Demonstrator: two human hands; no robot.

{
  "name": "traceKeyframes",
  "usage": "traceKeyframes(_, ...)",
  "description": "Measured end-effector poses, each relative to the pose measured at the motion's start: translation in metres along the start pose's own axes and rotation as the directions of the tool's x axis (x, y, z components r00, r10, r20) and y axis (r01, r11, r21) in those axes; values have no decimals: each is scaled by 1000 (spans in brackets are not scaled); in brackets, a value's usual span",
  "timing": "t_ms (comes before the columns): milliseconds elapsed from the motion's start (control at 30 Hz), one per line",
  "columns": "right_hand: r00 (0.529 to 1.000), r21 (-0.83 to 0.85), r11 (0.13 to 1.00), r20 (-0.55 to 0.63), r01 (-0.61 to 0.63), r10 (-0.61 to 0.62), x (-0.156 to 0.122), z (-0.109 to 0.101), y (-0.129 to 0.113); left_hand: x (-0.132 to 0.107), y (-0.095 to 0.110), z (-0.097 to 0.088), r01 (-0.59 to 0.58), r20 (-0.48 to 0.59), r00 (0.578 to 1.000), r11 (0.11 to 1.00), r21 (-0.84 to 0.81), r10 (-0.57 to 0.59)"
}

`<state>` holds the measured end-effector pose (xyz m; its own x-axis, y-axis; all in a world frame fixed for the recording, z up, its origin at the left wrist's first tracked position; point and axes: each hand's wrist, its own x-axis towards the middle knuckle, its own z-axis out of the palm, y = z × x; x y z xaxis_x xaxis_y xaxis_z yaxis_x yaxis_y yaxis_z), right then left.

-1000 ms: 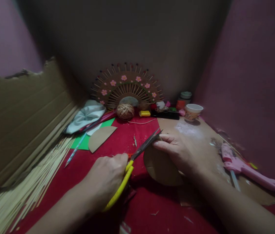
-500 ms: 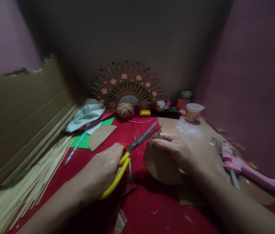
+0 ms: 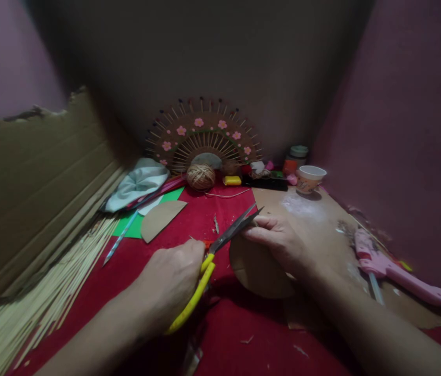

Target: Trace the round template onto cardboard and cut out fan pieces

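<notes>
My left hand (image 3: 173,277) is closed round the yellow handles of a pair of scissors (image 3: 220,250). The grey blades point up and to the right, slightly apart, at the top edge of a round brown cardboard piece (image 3: 257,269). My right hand (image 3: 278,240) pinches that piece at its upper edge, right beside the blade tips, and holds it tilted above the red cloth (image 3: 189,230).
A bundle of thin bamboo sticks (image 3: 28,308) and a cardboard sheet (image 3: 28,183) fill the left. A half-round cardboard piece (image 3: 161,219) lies on green paper. At the back stand a stick fan (image 3: 202,138), a twine ball (image 3: 200,176) and a cup (image 3: 309,178). A pink glue gun (image 3: 388,269) lies right.
The scissor blades opened wider half a second ago and have since narrowed onto the round piece's edge. My left hand drew back and down a little. My right hand stayed in place.
</notes>
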<state>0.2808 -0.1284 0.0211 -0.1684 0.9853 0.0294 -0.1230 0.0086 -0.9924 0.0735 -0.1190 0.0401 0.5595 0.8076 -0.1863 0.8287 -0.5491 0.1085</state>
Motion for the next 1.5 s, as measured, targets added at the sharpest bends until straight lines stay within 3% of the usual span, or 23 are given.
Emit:
traceKeyframes(333, 999, -30, 998, 5, -46, 46, -3, 1, -4, 2, -6, 3, -101, -29, 994, 990, 102, 105)
traceKeyframes(533, 998, 81, 995, -23, -64, 66, -3, 1, -2, 2, -3, 3, -65, -24, 998, 998, -26, 65)
traceKeyframes(733, 990, 98, 990, -94, -97, 106, -3, -2, -7, 6, -19, -2, -22, -91, 996, 986, -163, 7)
traceKeyframes(1067, 997, 89, 995, -59, -43, 48, -2, -4, -3, 1, -11, -7, -19, 15, 1000, 979, -202, 22)
traceKeyframes(1500, 995, -24, 997, -70, 68, -70, 2, -6, 3, -2, -4, -3, -28, -46, 999, 995, -94, 23)
